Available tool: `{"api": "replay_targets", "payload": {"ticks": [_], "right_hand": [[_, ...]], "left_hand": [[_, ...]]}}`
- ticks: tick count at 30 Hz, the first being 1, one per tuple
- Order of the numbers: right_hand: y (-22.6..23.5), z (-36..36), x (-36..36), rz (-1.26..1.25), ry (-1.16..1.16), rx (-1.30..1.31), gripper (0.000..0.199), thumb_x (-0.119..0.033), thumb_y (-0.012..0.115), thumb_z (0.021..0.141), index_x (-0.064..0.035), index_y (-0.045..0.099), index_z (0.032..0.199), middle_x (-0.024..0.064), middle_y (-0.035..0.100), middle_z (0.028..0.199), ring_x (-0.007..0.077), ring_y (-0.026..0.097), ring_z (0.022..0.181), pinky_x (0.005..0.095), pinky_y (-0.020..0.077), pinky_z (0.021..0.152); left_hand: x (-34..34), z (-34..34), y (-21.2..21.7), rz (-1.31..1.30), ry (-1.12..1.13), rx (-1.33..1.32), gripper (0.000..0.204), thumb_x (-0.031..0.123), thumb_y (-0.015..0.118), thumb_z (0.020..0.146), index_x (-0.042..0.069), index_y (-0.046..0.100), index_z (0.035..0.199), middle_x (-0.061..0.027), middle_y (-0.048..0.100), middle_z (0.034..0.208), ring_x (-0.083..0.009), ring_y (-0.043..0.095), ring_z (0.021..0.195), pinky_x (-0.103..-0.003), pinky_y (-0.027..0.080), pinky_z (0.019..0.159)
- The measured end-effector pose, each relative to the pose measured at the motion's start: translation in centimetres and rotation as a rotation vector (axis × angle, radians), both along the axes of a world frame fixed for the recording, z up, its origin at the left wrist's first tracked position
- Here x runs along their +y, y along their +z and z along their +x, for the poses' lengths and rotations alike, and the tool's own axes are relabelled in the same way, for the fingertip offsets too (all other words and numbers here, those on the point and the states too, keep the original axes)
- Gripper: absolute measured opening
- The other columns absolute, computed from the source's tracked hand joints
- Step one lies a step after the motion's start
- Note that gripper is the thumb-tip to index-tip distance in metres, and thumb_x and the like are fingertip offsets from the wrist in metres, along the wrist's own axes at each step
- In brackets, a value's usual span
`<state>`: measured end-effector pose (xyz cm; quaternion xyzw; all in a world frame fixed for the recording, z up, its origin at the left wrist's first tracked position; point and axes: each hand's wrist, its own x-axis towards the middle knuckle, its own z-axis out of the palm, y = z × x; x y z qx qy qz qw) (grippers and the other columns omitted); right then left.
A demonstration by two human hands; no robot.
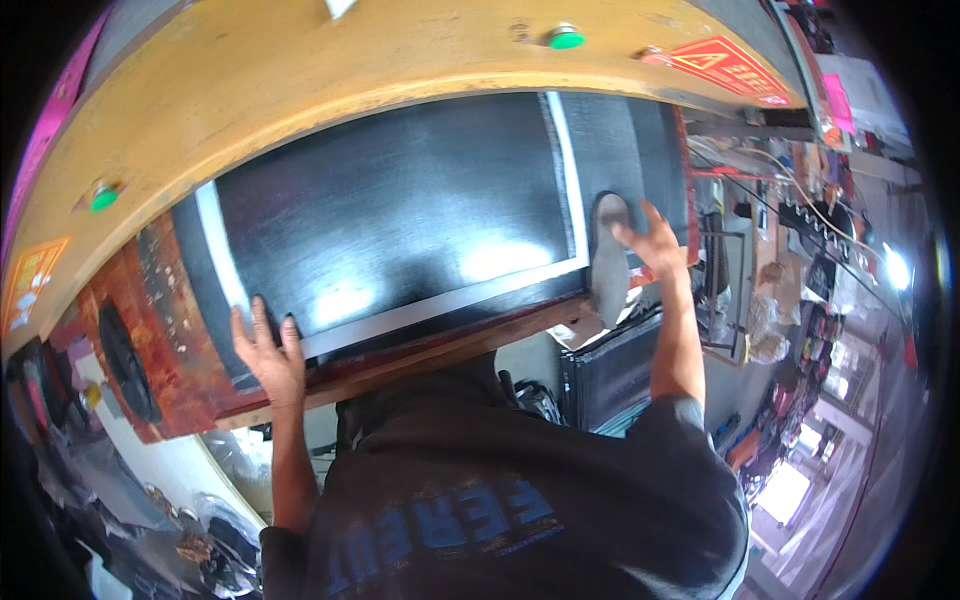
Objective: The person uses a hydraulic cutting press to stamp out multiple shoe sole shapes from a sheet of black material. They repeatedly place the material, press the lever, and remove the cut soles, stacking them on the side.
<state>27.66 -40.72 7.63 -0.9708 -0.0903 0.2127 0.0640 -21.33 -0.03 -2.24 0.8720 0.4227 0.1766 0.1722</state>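
My left hand (268, 358) lies flat on the near left corner of the black sheet (400, 205), fingers spread, grip wide open, holding nothing, only pressing down. My right hand (652, 243) is at the sheet's right end, fingers loosely curled around the rim of a grey oval pad (608, 258) that stands on edge just past the sheet's pale border; grip partly closed on it. The sheet is large, dark and glossy, with a light stripe along its left, near and right edges; it lies on the rusty red-brown table (130, 330) of a yellow machine. The yellow arch (300, 70) curves over the far side of the sheet, close above it. Two round green buttons sit on the arch, one at left (103, 197), one at top right (566, 38). An orange-red warning label with a triangle sits at the arch's top right end (728, 68); a second orange label, rectangular, is at the far left (32, 280). A pink strip (60, 95) runs up the left rim. The table's near edge is a red-brown lip touching my chest area. Open room lies to the right, towards a cluttered, brightly lit workshop (820, 300); clutter also lies lower left.
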Motion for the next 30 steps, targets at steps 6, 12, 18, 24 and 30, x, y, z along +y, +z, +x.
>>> {"api": "replay_targets", "payload": {"ticks": [6,12,18,24,30], "right_hand": [[-5.1,-6.2,-3.1,0.232,-0.081,0.231,0.121,-0.023,0.097,0.069,0.0052,0.029,0.166,0.0316,0.06,0.147,0.038,0.062,0.135,0.0431,0.0491,0.115],[-1.8,-8.9,-1.8,0.293,-0.203,0.115,0.114,-0.021,0.09,0.072,0.0009,0.032,0.167,0.0221,0.074,0.121,0.0252,0.072,0.109,0.0347,0.0544,0.101],[5.1,-20.3,12.2,0.542,0.095,0.255,0.113,-0.031,0.087,0.074,0.007,0.032,0.165,0.0225,0.07,0.127,0.0272,0.069,0.113,0.0376,0.056,0.098],[5.2,-28.9,34.6,0.213,0.628,0.207,0.11,-0.043,0.081,0.071,0.0011,0.04,0.163,0.0364,0.067,0.134,0.046,0.067,0.126,0.0442,0.0503,0.112],[3.5,-33.6,45.4,-0.057,0.636,0.135,0.114,-0.053,0.079,0.081,0.0,0.028,0.168,0.0322,0.059,0.148,0.0448,0.057,0.139,0.0452,0.0488,0.116]], "left_hand": [[-0.9,-1.7,0.3,-0.101,0.027,-0.148,0.056,0.016,0.084,0.091,0.005,0.065,0.143,-0.027,0.044,0.159,-0.0438,0.042,0.147,-0.05,0.036,0.122],[1.0,-4.8,0.5,-0.358,-0.018,-0.336,0.031,0.014,0.079,0.094,0.001,0.075,0.122,-0.0212,0.055,0.152,-0.0393,0.055,0.139,-0.046,0.046,0.115],[3.0,-7.4,-0.6,-0.401,-0.168,-0.429,0.023,0.007,0.073,0.098,0.002,0.076,0.12,-0.0161,0.063,0.144,-0.0312,0.065,0.128,-0.039,0.054,0.103],[3.8,-10.5,-2.4,-0.507,-0.114,-0.603,0.018,0.003,0.065,0.1,0.001,0.074,0.115,-0.0152,0.071,0.11,-0.0277,0.072,0.095,-0.035,0.058,0.08],[3.7,-13.1,-3.2,-0.701,-0.109,-0.705,0.015,0.005,0.066,0.102,-0.001,0.074,0.113,-0.0123,0.072,0.102,-0.0212,0.073,0.085,-0.033,0.057,0.077]]}}
